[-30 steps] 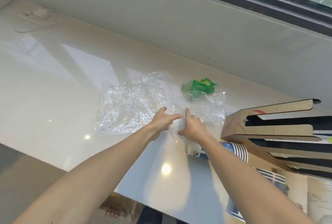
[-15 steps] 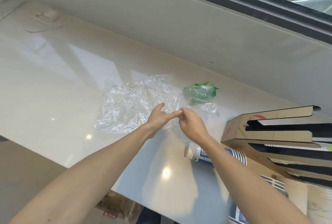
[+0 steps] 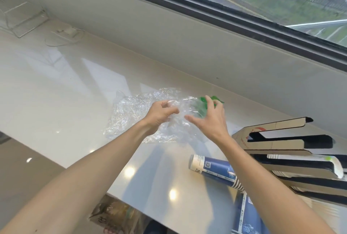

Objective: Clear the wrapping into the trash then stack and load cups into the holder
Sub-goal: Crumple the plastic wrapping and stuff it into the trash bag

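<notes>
Crumpled clear plastic wrapping (image 3: 129,113) lies on the glossy white counter (image 3: 56,93). My left hand (image 3: 159,115) is clenched on a bunch of it near the middle. My right hand (image 3: 210,119) reaches over the wrapping's right end, its fingers curled onto the green printed part (image 3: 202,102). A stack of blue and white paper cups (image 3: 214,170) lies on its side near the counter's front edge, right of my right forearm. The cardboard cup holder (image 3: 281,140) with long dark slots stands at the right, with cups partly visible inside.
A low wall and a dark window frame (image 3: 206,8) run along the back of the counter. A thin wire rack (image 3: 20,19) and a small white plug with a cord (image 3: 65,32) sit at the far left. A bag (image 3: 116,215) shows below the counter's front edge.
Both hands moved apart and further back over the wrapping. My left hand closed on a bunch of it, and my right hand reached onto the green part. My view tilted up.
</notes>
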